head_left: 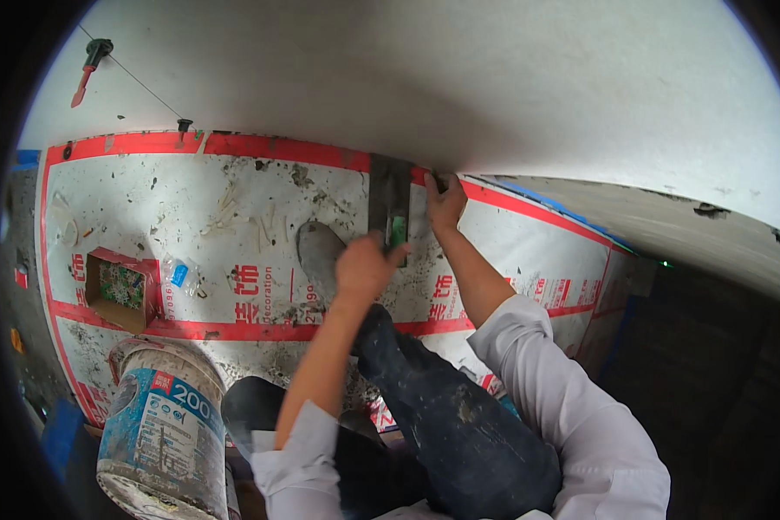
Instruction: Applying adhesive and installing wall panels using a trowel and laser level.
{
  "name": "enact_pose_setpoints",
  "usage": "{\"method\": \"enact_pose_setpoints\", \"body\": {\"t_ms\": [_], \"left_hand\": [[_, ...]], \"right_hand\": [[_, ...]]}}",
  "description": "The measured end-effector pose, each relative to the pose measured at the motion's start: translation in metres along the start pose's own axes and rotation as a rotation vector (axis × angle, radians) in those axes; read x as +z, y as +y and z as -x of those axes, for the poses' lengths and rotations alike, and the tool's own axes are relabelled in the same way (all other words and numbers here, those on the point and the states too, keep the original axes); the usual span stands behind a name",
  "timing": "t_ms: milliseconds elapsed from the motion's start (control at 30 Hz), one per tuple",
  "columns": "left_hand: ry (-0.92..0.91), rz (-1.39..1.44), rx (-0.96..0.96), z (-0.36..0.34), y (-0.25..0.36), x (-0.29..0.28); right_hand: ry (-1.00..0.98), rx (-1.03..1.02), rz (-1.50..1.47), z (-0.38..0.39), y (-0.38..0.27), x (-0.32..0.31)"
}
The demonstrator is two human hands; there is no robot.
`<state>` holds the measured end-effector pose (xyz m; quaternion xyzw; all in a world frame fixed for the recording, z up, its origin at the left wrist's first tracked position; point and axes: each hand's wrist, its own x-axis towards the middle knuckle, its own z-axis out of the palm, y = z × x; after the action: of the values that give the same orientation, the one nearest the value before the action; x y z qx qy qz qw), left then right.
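My left hand (pixel 364 267), slightly blurred, is closed at the near end of a trowel's green handle (pixel 398 230); the thumb lies across it. The trowel's dark flat blade (pixel 388 180) reaches the foot of the large pale panel (pixel 321 78). Just to the right, my right hand (pixel 446 206) is at the panel's lower edge, its fingers curled around something small and dark that I cannot make out. Under both hands spreads a white protective sheet (pixel 173 208) with red bands and print, spattered with grey mortar. My shoe (pixel 318 247) stands on it beside the left hand.
At the lower left stands a mortar-stained blue and white bucket (pixel 165 425). Near it are an open cardboard box (pixel 117 308) of small pieces and a clear plastic bottle (pixel 180 276). Whitish strips (pixel 224 212) lie scattered. A red-tipped tool (pixel 87 74) hangs against the panel.
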<state>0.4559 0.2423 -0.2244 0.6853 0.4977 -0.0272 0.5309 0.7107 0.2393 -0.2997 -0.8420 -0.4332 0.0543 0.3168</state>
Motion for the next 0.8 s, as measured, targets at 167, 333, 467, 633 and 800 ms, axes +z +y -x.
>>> {"method": "enact_pose_setpoints", "body": {"t_ms": [167,333,467,633,800], "left_hand": [[0.129,0.290,-0.062,0.008,-0.006,0.039],[0.107,0.321,-0.025,0.001,-0.022,0.035],[0.413,0.255,0.072,0.022,-0.036,0.030],[0.507,0.274,0.117,0.028,-0.046,0.024],[0.314,0.117,0.177,0.013,-0.019,0.032]], "right_hand": [[0.125,0.121,0.076,0.011,0.008,0.034],[0.170,0.243,0.085,0.001,0.003,0.042],[0.165,0.404,0.117,0.002,-0.010,0.051],[0.180,0.307,0.194,-0.005,0.001,0.056],[0.179,0.350,0.229,-0.005,0.005,0.052]]}}
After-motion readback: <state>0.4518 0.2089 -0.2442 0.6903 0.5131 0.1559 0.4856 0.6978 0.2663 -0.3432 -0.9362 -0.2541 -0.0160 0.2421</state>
